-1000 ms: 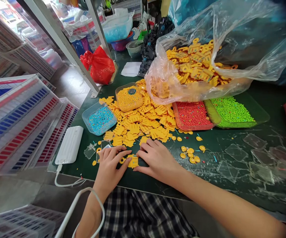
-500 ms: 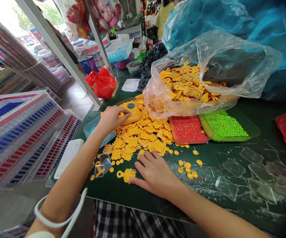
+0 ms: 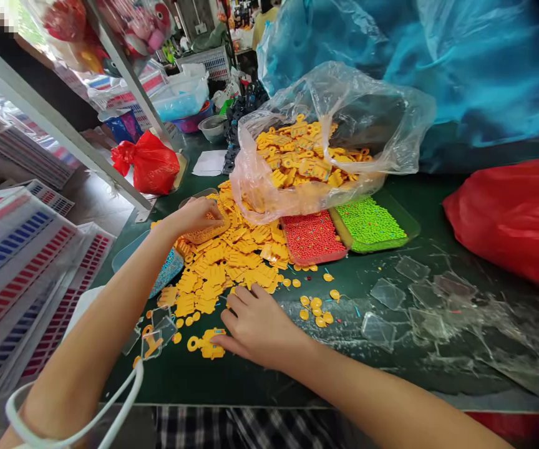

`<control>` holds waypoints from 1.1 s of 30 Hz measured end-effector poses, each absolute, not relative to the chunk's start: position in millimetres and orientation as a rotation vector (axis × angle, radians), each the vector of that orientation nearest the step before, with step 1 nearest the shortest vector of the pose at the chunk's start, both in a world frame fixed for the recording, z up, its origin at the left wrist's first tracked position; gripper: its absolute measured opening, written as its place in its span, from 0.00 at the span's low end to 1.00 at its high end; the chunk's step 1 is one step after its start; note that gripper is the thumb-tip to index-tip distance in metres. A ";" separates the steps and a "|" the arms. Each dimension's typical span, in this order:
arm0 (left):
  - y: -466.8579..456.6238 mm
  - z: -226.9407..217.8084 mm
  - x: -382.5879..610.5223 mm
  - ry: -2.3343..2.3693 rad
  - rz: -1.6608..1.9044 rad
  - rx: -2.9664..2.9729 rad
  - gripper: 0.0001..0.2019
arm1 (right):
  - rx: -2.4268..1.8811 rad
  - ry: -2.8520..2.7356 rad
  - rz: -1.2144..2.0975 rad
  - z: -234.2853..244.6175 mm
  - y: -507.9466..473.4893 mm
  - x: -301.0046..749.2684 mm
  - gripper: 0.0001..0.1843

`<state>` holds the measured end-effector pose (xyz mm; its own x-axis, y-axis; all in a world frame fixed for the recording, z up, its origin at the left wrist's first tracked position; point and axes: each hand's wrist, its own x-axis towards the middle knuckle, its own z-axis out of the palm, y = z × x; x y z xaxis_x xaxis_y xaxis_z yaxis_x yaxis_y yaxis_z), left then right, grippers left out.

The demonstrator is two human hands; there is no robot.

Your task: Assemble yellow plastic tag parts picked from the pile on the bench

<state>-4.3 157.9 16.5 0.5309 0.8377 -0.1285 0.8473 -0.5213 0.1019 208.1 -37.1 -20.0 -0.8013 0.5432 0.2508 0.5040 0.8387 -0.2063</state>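
My left hand [image 3: 197, 215] is over the tray of small yellow beads [image 3: 206, 234] at the back left, fingers bent down and close together at the beads. Whether it pinches anything is hidden. On the table near the front, my right hand [image 3: 262, 327] lies palm down with its thumb stretched out onto a flat yellow plastic piece with a ring [image 3: 208, 343]. Its other fingers rest by the edge of a heap of similar yellow plastic pieces [image 3: 225, 265]. Left of the ringed piece lie clear plastic squares [image 3: 164, 324] and an orange-yellow part [image 3: 153, 343].
Trays of blue beads [image 3: 170, 269], red beads [image 3: 314, 237] and green beads [image 3: 375, 221] surround the heap. Behind stands a clear bag [image 3: 382, 125] of yellow pieces. Small yellow discs [image 3: 316, 305] and clear squares [image 3: 382, 330] lie rightward. A metal post [image 3: 129, 75] rises at left.
My left hand has moved down to the yellow beads, and its fingers have drawn together. My right hand keeps its thumb on the ringed piece. The whole view has shifted rightward.
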 end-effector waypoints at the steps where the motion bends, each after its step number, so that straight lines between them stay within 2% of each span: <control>1: 157.8 16.3 -4.5 1.460 -0.092 2.621 0.07 | -0.800 -2.725 0.191 -19.1 -36.5 208.6 0.25; 5: 140.2 26.7 0.3 1.623 0.072 2.700 0.10 | -0.817 -2.730 0.198 -16.8 -34.7 211.0 0.24; 10: 56.6 45.1 24.8 1.795 0.633 2.655 0.12 | -0.851 -2.725 0.159 -14.8 -33.7 213.2 0.16; 13: -9.3 33.5 38.8 1.743 0.849 2.546 0.13 | -0.939 -2.679 0.131 -10.7 -29.5 215.4 0.10; 15: -45.5 15.1 41.1 1.714 0.945 2.462 0.13 | -1.069 -2.597 0.129 -4.8 -23.1 221.6 0.09; 19: -85.5 -23.8 30.3 1.670 1.012 2.327 0.11 | -1.434 -2.365 0.168 15.4 -3.4 256.0 0.13; 23: -94.5 -41.2 20.1 1.693 1.143 2.264 0.11 | -1.837 -2.326 0.140 34.9 20.0 302.8 0.16; 29: -96.1 -45.4 18.5 1.694 1.233 2.350 0.09 | -2.093 -2.613 0.343 43.2 56.6 322.9 0.11; 33: -101.3 -47.1 13.2 1.767 1.246 2.354 0.09 | -2.152 -2.733 0.325 37.9 69.8 311.5 0.08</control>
